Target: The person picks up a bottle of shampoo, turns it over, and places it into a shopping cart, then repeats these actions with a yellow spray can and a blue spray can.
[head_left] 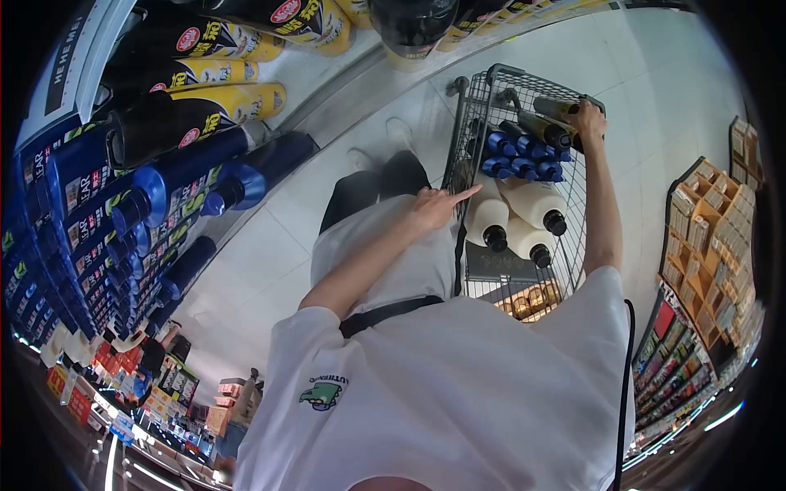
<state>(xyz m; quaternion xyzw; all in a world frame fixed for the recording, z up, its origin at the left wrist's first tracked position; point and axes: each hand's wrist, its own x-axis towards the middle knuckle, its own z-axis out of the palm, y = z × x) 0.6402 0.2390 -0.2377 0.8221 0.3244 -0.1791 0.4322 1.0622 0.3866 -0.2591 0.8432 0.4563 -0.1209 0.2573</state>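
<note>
My left hand is in front of my waist, beside the near left side of a wire shopping cart. Its index finger is stretched out over the cart's edge, and it holds nothing. At the cart's far right corner, my right hand is closed round the end of a dark bottle. Another dark bottle lies beside it. Several blue pump bottles are packed together nearer me. Three large cream bottles with black caps lie next to them, one partly covered.
Shelves at the left hold blue bottles and black-and-yellow bottles. A wooden display rack stands at the right. Pale floor tiles run around the cart. A person is far off at lower left.
</note>
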